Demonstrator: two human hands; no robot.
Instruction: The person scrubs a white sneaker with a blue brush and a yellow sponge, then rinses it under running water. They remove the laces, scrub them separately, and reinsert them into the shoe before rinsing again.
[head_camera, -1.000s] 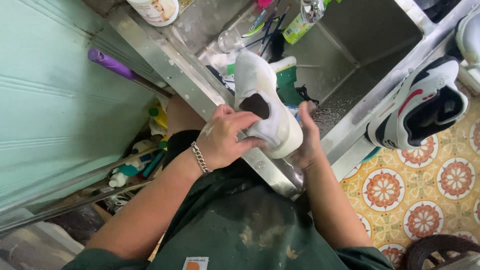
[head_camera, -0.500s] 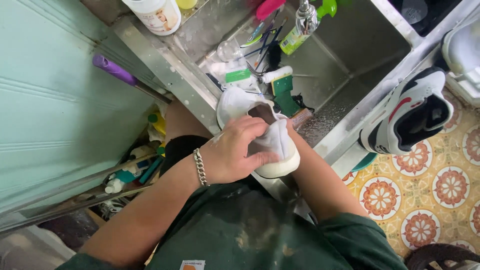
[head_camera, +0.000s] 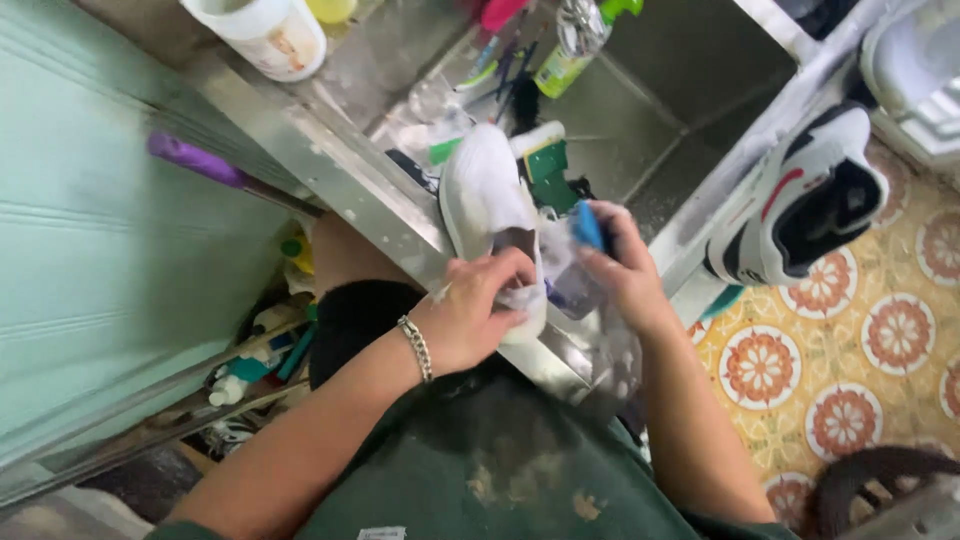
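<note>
Presently: white sneaker (head_camera: 487, 205) at near rim of steel sink (head_camera: 640, 130), left hand (head_camera: 470, 315) clamped on heel collar; right hand (head_camera: 620, 270) gripping blue brush (head_camera: 587, 225). Likely light, wet, slippery; hold heel.

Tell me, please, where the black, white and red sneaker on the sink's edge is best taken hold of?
Grip the black, white and red sneaker at its heel collar, coming from the floor side: the dark opening faces outward there, while the toe rests against the sink rim.

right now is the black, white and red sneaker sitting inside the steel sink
No, the black, white and red sneaker rests on the outer edge of the steel sink, hanging over the tiled floor.
</note>
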